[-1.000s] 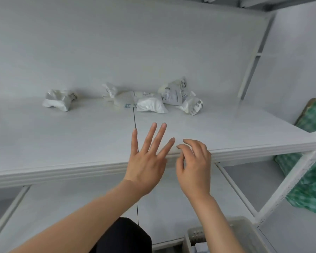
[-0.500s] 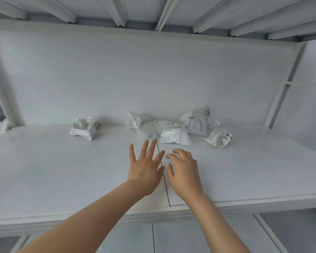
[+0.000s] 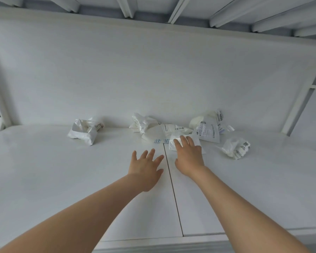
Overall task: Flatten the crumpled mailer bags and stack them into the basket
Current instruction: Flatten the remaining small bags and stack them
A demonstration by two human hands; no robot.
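Head view: a white shelf board (image 3: 62, 179) fills the lower half, with both bare forearms reaching in over its front edge.
Surface: matte white, made of two panels that meet at a thin dark seam (image 3: 173, 194) running front to back between the hands.
Room: a plain white back panel (image 3: 153, 70) closes the bay. White cross beams (image 3: 175, 13) run overhead and a white upright post (image 3: 299, 106) stands at the right.
Mailer bags: all crumpled and white, lying along the back of the shelf near the panel. A lone bag (image 3: 84, 131) sits at the left, well apart from the middle cluster.
Writing: a rounded bag (image 3: 153, 136) shows two blue characters on its front. A labelled bag (image 3: 208, 132) leaning at the back has a dense printed form, too small to read, with "4005" beside it. The small bag (image 3: 235, 147) at the right carries a barcode label.
Left hand (image 3: 144, 168): fingers spread wide and holding nothing, low over the board left of the seam. I cannot tell whether it touches the board.
Right hand (image 3: 187, 157): fingers close together and laid on top of the front bag (image 3: 172, 146) of the cluster. No curl round it shows.
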